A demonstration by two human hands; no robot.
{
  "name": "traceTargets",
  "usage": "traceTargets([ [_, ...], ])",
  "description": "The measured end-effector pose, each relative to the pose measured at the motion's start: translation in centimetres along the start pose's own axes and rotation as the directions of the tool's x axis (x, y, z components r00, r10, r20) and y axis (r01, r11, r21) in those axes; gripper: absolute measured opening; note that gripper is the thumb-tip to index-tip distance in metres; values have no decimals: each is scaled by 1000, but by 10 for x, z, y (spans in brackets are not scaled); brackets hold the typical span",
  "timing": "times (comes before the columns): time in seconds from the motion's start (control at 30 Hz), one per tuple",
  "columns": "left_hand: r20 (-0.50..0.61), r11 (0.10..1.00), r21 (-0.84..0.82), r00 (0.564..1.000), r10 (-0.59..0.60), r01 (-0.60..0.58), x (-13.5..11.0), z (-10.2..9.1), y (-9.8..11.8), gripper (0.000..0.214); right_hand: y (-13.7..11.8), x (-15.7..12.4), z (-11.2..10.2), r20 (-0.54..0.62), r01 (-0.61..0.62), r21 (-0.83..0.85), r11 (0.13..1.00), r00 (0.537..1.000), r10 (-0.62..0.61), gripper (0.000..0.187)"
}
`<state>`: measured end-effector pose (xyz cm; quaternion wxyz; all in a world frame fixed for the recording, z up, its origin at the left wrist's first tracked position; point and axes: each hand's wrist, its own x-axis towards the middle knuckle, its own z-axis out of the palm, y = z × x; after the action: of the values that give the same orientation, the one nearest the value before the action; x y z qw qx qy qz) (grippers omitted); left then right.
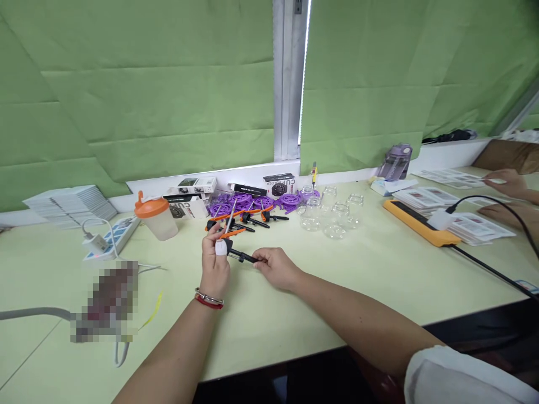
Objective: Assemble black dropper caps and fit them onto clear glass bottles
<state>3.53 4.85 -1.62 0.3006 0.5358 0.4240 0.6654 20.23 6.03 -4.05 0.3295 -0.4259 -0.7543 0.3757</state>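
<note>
My left hand (214, 264) is closed around a black dropper cap (228, 245) with a thin glass tube rising from it; a white cot covers one fingertip. My right hand (274, 267) pinches the far end of a black stem (243, 257) that sticks out of that cap to the right. Both hands hover just above the pale green table (362, 280). Behind them lie more black droppers (252, 219) with orange parts, a heap of purple plastic rings (248, 202) and a group of small clear glass bottles (332, 216).
A cup with an orange lid (155, 216) and a power strip (112, 238) stand at left, with stacked cards (71, 205) behind. Small boxes (278, 184) line the window sill. An orange strip (416, 223) with a black cable lies at right, where another person's hands (507, 185) handle sheets.
</note>
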Motion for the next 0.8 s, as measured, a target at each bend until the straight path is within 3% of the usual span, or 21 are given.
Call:
traceTargets([
  [0.2,99,969,173,982,161,-177,-1,-2,12,33,-4,-2,5,30,-12,206,979,1000,5,11],
  [0.37,188,962,105,955,231,-253,-1,0,22,43,-17,-5,3,106,-61,414,908,994,18,10],
  [0.53,239,933,99,919,314,-345,0,-2,24,83,-25,-8,0,142,-94,531,842,990,21,11],
  [0.67,284,882,275,909,305,-382,2,-9,22,89,-29,-11,-4,201,-90,578,811,979,-35,18],
  [0.8,361,728,509,881,305,-460,6,-15,18,100,-30,-11,-3,188,-115,656,746,982,-14,26],
])
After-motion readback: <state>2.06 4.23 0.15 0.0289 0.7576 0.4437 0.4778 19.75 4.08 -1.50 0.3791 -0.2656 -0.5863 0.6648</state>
